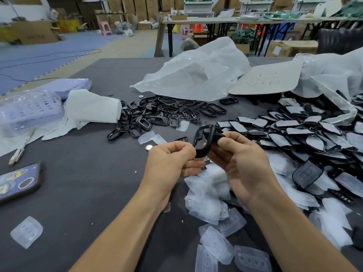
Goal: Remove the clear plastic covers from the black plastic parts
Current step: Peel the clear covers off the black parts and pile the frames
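Both hands are raised just above the table [88, 193], near its middle, and share one black frame part [204, 140].

1. Left hand [172, 158]: fingers curled, thumb and fingertips pinching the lower end of the black frame part.
2. Right hand [235, 160]: thumb on top, fingers curled beneath, pinching the upper right side of the same part.
3. The black frame part stands nearly upright between the two hands, with its open centre visible. Whether a clear cover is on it cannot be told.

Positions of the work material:

- Pile of covered parts [294, 134]: to the right of the hands, black pieces overlapping, each faced with clear film. The pile runs to the right edge of the view.
- Heap of clear covers [212, 203]: on the table directly beneath and in front of the right forearm.
- Pile of bare black frames [161, 112]: beyond the hands, toward the table centre.
- Single clear cover [26, 231]: lying alone at the near left, well apart from the heap.

Other items on the table:

- Phone [17, 181]: at the left edge, flat on the cloth.
- Purple tray [29, 110]: far left, wrapped in clear film, with crumpled white tissue [92, 108] beside it.
- White plastic bag [196, 75]: behind the bare frames, next to a pale sheet [269, 79] bearing red writing.
- Coin cell [148, 147]: just left of the left hand.
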`<state>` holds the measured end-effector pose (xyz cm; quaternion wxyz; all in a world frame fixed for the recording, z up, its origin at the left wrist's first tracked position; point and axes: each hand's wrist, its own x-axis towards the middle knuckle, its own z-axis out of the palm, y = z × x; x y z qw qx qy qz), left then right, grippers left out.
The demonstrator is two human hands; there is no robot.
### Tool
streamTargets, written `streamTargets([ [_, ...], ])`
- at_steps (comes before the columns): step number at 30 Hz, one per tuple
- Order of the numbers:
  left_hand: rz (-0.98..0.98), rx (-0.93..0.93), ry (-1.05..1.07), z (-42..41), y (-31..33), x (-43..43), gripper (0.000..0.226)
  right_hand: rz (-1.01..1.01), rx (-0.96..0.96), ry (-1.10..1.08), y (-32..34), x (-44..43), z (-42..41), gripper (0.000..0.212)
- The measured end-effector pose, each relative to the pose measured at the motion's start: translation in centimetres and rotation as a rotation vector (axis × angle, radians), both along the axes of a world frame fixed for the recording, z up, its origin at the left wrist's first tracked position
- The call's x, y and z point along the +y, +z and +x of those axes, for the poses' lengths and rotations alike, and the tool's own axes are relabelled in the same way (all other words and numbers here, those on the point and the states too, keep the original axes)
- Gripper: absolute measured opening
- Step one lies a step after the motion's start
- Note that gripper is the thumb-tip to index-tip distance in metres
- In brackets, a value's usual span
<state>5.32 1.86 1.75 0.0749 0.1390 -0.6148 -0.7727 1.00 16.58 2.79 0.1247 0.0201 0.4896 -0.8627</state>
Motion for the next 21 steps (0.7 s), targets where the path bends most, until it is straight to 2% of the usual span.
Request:
streamTargets([
  [4, 0.006, 0.014, -0.052, 0.1, -0.2, 1.0, 0.014, 0.007, -0.034, 0.014, 0.0, -0.7, 0.3, 0.015],
  [6, 0.055, 0.023, -0.068, 0.1, -0.2, 1.5, 0.013, 0.014, -0.052, 0.023, 0.1, -0.8, 0.5, 0.018],
  [10, 0.210, 0.005, -0.022, 0.2, -0.1, 2.2, 0.020, 0.094, 0.028, 0.101, 0.3, -1.0, 0.9, 0.021],
  [14, 0.387, -0.038, 0.090, 0.3, -0.1, 2.6, 0.041, 0.257, 0.218, 0.036, -0.1, -1.8, 1.5, 0.025],
  [17, 0.367, -0.035, 0.109, 0.3, -0.1, 2.7, 0.040, 0.238, 0.251, 0.008, -0.4, -2.3, 2.0, 0.023],
  [21, 0.243, -0.028, 0.085, 0.1, -0.3, 2.5, 0.036, 0.176, 0.224, -0.020, -0.5, -2.3, 2.4, 0.013],
])
